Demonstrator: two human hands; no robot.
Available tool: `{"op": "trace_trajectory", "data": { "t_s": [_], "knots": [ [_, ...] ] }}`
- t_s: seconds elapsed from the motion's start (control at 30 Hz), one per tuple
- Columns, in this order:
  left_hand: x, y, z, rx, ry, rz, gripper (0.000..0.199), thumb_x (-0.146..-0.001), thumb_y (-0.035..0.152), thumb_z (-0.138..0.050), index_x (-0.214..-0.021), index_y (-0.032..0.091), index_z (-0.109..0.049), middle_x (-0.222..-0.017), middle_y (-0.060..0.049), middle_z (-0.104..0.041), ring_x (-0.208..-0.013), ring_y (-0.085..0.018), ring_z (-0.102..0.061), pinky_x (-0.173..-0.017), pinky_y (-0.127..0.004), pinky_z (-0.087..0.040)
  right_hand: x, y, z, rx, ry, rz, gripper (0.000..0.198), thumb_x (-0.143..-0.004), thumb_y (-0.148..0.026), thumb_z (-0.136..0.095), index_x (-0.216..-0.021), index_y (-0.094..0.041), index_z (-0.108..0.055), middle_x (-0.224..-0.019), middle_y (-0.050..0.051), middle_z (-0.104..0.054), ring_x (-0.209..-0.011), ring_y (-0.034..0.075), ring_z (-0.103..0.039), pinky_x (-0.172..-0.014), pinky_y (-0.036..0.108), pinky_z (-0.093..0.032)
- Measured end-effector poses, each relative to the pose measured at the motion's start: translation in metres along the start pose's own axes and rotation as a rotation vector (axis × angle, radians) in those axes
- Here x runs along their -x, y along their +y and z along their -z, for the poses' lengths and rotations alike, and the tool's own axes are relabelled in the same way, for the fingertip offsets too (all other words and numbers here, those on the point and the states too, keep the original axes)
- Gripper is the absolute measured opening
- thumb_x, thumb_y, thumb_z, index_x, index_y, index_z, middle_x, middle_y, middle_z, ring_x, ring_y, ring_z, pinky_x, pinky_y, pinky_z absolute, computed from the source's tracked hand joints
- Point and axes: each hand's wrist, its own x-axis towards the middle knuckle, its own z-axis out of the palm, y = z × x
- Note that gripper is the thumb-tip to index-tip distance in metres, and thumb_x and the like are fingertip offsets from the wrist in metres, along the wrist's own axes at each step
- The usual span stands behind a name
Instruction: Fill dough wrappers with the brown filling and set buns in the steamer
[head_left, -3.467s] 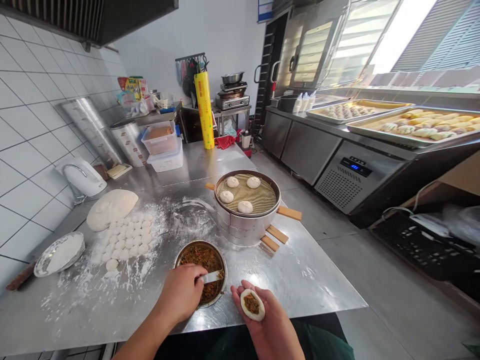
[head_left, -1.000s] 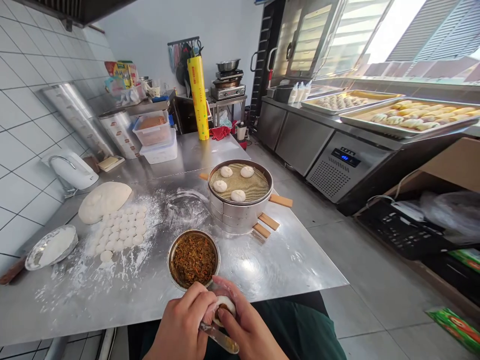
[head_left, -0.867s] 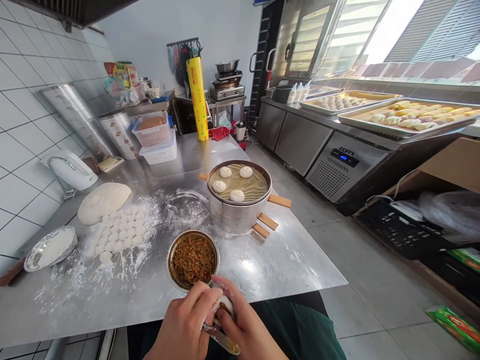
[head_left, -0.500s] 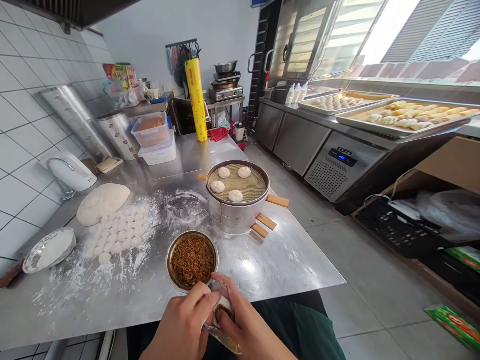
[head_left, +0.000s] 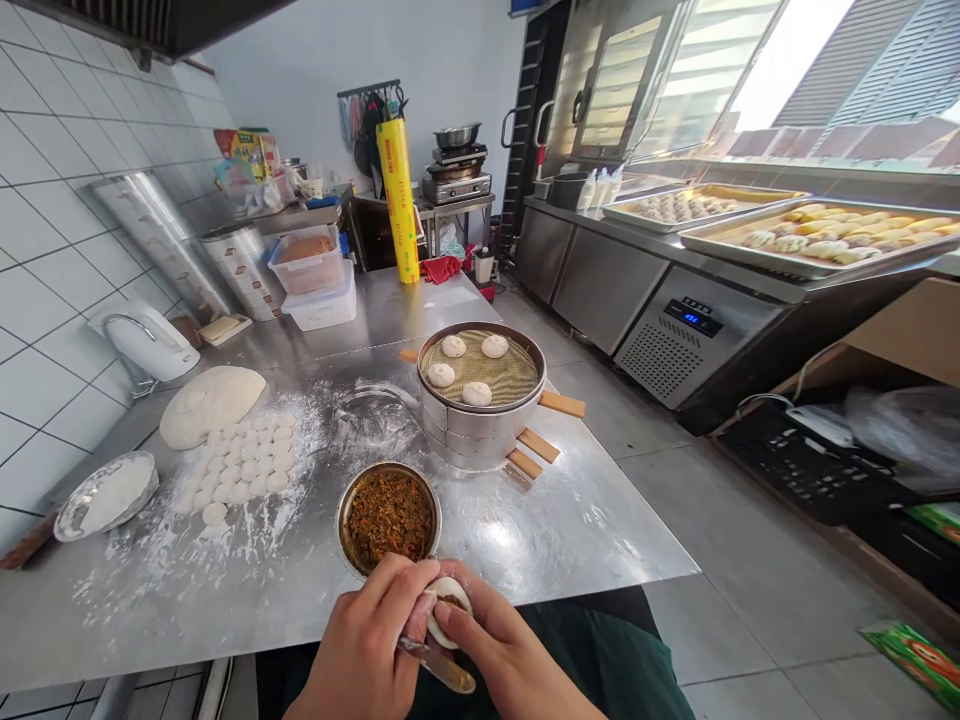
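Close to my body, both hands hold a bun [head_left: 437,629], a round dough wrapper with dark filling showing in its opening. My left hand [head_left: 373,632] has its fingers bent against the near-left edge of the dough. A flat filling spatula [head_left: 442,668] juts out from under that hand, its handle end hidden. My right hand [head_left: 504,645] cups the other side, the thumb pressing at the filling. Just beyond my hands stands a metal bowl [head_left: 341,545] of chopped brown filling [head_left: 390,515]. Behind it, a round steamer [head_left: 480,430] carries several shaped buns [head_left: 477,393] on its mesh.
On the floured left side of the steel table [head_left: 247,610] lie several small dough pieces [head_left: 247,460], a large dough lump [head_left: 214,405] and a flour bowl [head_left: 109,495]. Wooden handles [head_left: 562,403] stick out from the steamer. Trays [head_left: 817,235] of pastries line the right counter.
The bun has turned up in my fingers, so its filled opening shows more. My right thumb has shifted over the filling, and the spatula has swung slightly left. The view has moved slightly.
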Motion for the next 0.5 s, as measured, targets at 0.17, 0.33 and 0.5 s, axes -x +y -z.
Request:
{"op": "trace_trajectory", "data": {
  "t_s": [0.17,0.33,0.5],
  "knots": [
    [-0.0012,0.0031,-0.0010,-0.049,-0.013,-0.016,0.028,-0.099,0.011,-0.043,-0.116,0.023,-0.062,-0.096,-0.004,-0.068,-0.077,-0.017,-0.072,-0.065,-0.027,-0.058,-0.0008,0.0091,-0.0032,0.007,0.063,-0.042,0.034,-0.110,-0.050,-0.047,-0.096,-0.022,-0.057,-0.090,0.000,-0.055,-0.081,0.016,-0.048,-0.079,0.033,-0.043],
    [-0.0029,0.0012,0.0001,-0.105,-0.066,-0.100,0.038,-0.096,0.011,-0.041,-0.130,0.020,-0.056,-0.098,-0.006,-0.068,-0.072,-0.018,-0.070,-0.062,-0.029,-0.057,-0.0008,0.0077,-0.0006,0.156,0.034,0.013,0.030,-0.111,-0.048,-0.046,-0.100,-0.022,-0.058,-0.102,0.002,-0.060,-0.094,0.018,-0.052,-0.094,0.036,-0.046],
    [-0.0027,0.0005,0.0000,-0.136,-0.049,-0.104,0.025,-0.096,0.009,-0.041,-0.108,0.021,-0.058,-0.089,-0.004,-0.064,-0.068,-0.018,-0.065,-0.059,-0.029,-0.054,-0.0019,0.0046,-0.0004,0.206,0.027,0.032,0.031,-0.113,-0.045,-0.041,-0.104,-0.022,-0.060,-0.102,0.001,-0.061,-0.094,0.017,-0.054,-0.096,0.036,-0.046]
  ]
}}
